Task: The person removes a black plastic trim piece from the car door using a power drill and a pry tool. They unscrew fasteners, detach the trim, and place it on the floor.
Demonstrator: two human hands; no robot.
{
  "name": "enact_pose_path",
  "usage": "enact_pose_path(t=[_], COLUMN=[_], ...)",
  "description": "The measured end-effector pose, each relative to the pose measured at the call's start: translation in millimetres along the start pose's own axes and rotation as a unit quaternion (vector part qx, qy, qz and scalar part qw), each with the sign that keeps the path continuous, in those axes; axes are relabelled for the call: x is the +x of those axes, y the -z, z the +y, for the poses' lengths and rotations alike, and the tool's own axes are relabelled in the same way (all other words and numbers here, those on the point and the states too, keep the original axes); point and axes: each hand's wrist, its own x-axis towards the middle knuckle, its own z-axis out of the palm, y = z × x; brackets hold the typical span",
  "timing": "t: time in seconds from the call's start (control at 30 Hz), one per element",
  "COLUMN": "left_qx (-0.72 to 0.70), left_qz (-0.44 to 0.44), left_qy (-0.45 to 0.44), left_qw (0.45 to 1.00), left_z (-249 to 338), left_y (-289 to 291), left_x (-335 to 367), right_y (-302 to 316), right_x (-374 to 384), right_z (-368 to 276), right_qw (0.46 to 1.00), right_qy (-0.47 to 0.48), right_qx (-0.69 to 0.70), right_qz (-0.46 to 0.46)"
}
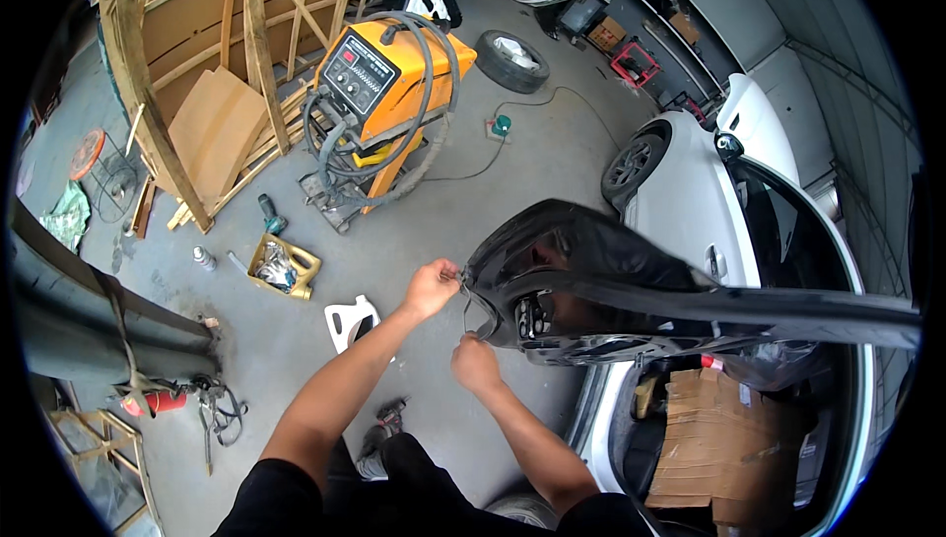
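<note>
A glossy black car door point(581, 251) stands out from the white car on my right, its end edge toward me. At that edge my left hand point(434, 288) is closed, with thumb and fingertips pinched on a thin dark strip point(467, 312) beside the door. Lower down, my right hand point(476, 365) is closed around the lower part of the same strip, close below the door's edge. The strip bows in a narrow loop between the two hands. Whether it is a rubber seal or a cable I cannot tell.
A white car point(680, 192) with a cardboard box point(729, 429) inside stands right. An orange welding machine point(394, 79) with cables is ahead. On the floor lie a cut-open yellow jug point(304, 271), a white plastic part point(345, 320), a power tool point(270, 214) and a tire point(512, 62).
</note>
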Motion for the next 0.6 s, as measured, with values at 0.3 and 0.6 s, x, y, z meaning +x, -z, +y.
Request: enact_pose_path(t=[0.3,0.6], left_qx=[0.141,0.187], left_qz=[-0.067,-0.220], left_qy=[0.042,0.051], left_qw=[0.987,0.956], left_z=[26,28], left_y=[12,31], left_x=[5,28], right_y=[-12,-10], right_x=[-3,1], right_z=[-46,-91], right_qw=[0.994,0.973], right_qy=[-0.106,-0.229], right_qx=[0.020,0.027], right_qz=[-0.002,-0.009])
